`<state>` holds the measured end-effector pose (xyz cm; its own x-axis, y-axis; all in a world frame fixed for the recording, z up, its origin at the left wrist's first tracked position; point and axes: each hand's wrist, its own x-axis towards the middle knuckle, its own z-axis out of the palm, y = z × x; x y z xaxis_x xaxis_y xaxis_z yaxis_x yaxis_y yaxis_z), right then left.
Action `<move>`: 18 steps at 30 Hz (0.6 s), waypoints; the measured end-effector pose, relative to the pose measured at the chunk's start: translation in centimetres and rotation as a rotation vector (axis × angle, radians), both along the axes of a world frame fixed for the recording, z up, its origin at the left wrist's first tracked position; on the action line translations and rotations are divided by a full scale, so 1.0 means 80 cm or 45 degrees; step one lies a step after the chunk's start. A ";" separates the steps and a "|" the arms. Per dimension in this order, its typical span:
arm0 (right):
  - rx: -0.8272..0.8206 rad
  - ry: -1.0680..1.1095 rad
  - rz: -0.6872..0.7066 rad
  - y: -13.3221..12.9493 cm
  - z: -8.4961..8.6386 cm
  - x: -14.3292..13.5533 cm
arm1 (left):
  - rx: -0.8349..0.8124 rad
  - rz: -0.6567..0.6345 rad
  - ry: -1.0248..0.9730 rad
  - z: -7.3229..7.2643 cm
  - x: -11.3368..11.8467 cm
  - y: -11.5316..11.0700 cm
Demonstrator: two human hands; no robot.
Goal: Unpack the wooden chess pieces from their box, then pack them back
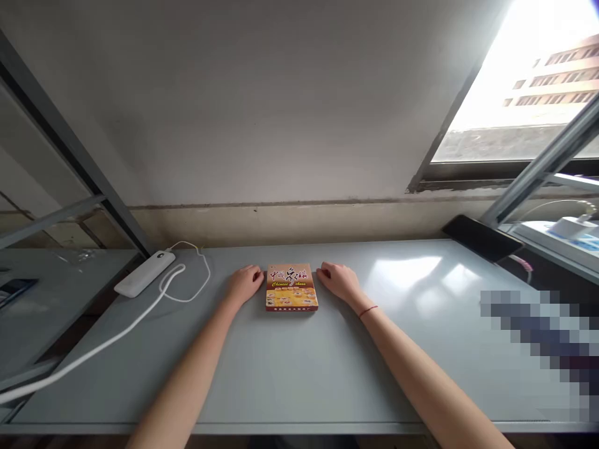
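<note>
A flat Chinese chess box (291, 287) lies on the grey table (299, 368), its printed lid facing up. Just left of the box rests my left hand (244, 284), curled into a loose fist with nothing seen in it. On the other side, my right hand (340, 280) is also curled closed on the tabletop, close to the box's right edge, and nothing shows in it. A thin red string circles my right wrist.
At the back left lies a white power strip (145, 273) with a thick cable (112, 340) running to the lower left. A dark phone (482, 237) leans by the right frame post. A wall (290, 125) rises behind; a pixelated patch covers the right.
</note>
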<state>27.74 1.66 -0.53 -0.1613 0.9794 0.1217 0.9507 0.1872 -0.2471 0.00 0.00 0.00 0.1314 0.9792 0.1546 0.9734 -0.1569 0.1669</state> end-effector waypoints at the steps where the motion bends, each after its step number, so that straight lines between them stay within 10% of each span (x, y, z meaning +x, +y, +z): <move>1: -0.002 0.003 0.003 0.000 0.000 0.000 | -0.001 -0.005 -0.003 0.000 0.000 0.000; 18: -0.028 0.020 -0.006 0.002 0.005 0.002 | -0.052 -0.007 -0.154 0.002 0.002 -0.001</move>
